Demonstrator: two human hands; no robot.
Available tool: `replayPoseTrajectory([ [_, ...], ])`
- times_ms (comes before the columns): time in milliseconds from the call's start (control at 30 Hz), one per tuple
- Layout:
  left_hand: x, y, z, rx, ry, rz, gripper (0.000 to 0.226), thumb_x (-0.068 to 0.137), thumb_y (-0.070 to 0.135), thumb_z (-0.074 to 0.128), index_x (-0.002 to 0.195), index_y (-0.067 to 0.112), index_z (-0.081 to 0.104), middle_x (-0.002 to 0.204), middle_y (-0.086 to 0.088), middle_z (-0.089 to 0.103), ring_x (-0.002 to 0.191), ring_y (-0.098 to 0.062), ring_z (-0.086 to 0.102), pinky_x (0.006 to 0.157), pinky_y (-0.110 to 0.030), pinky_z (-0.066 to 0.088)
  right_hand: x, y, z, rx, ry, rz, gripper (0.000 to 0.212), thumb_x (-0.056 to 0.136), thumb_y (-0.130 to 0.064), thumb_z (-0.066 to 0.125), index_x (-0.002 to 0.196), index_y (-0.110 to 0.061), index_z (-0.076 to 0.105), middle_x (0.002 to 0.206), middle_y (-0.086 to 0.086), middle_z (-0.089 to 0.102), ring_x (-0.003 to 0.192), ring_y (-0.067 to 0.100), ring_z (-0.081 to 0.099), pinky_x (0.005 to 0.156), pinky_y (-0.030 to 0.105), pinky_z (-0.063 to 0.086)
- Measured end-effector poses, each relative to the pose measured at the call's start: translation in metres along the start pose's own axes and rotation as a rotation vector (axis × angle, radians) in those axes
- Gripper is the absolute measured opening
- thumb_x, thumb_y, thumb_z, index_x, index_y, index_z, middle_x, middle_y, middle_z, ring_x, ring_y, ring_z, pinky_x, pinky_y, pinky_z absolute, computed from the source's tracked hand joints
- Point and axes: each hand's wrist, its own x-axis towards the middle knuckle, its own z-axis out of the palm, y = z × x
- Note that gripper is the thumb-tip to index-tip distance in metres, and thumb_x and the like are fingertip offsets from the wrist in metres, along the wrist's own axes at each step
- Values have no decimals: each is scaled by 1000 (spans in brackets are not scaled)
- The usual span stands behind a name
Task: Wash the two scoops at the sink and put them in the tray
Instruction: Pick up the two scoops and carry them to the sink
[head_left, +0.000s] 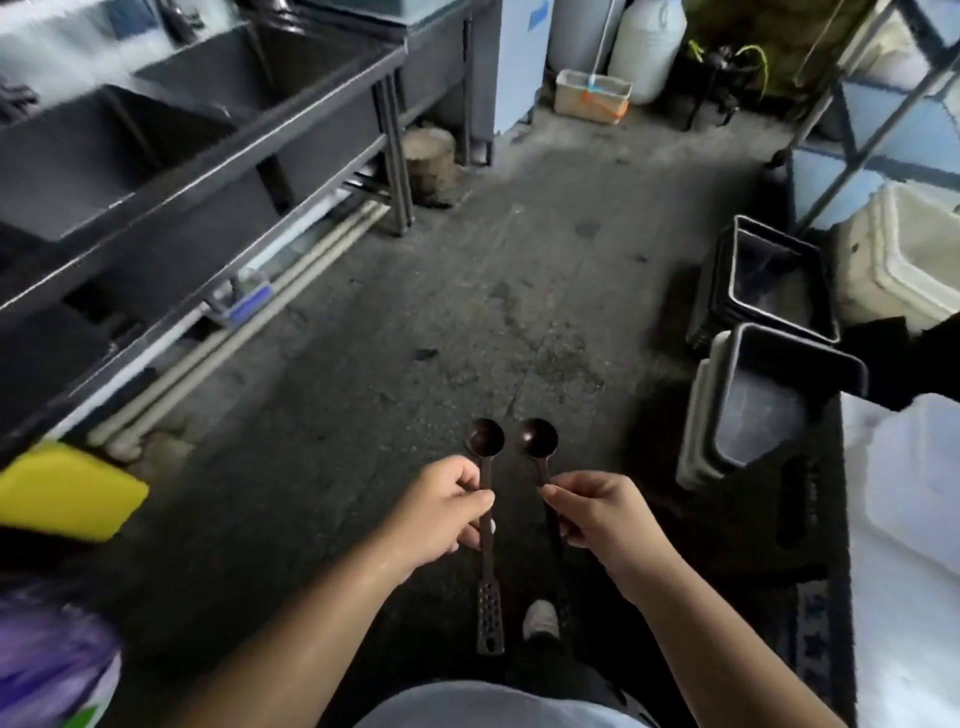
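Observation:
I hold two dark brown long-handled scoops side by side over the floor, bowls pointing away from me. My left hand (441, 512) grips the handle of the left scoop (487, 441), whose perforated handle end hangs down below my fist. My right hand (597, 514) pinches the handle of the right scoop (538, 439); its lower handle is mostly hidden behind the hand. The steel sink (171, 150) with two deep basins stands at the left, well away from both hands.
Dark tubs (769, 275) and a stacked grey bin (753, 400) stand on the floor at the right, beside a white container (904, 260). A yellow object (67, 488) sits at the left edge. Pipes run under the sink. My shoe (540, 618) shows below.

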Motion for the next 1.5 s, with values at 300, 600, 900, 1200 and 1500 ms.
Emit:
replayPoseTrajectory([
  [300,40,38,-33,-180,257,-67,7,96,15,51,91,14,47,75,-12,71,45,-7,60,40,-17,38,119,-66,10,-94,-375,-22,26,92,-11,65,75,9,63,53,0,46,49,12,41,51,25,35],
  [600,65,8,-125,-339,535,-104,8,85,46,57,80,40,55,79,-3,77,60,-11,70,50,-23,45,206,-120,107,-176,-585,-32,17,89,-8,68,75,-7,78,48,-4,55,41,8,47,41,17,39],
  [900,110,-11,-272,-387,644,-55,12,91,38,59,80,34,55,81,-16,73,57,-16,68,47,-22,46,286,-192,251,-312,-693,-82,19,90,-12,65,76,-12,77,54,-2,57,50,11,48,48,21,39],
  [1200,152,-9,-405,-406,688,-29,16,93,37,55,79,44,54,76,0,77,54,-12,67,44,-20,45,357,-271,364,-276,-800,-119,22,91,-13,64,73,-10,76,51,-4,55,47,8,47,47,20,38],
  [1500,256,-7,-539,-519,810,-34,8,86,37,60,81,42,58,71,-7,76,54,-15,71,40,-17,44,501,-344,477,-323,-922,-182,20,89,-14,67,71,-6,73,53,0,51,50,12,44,49,25,35],
])
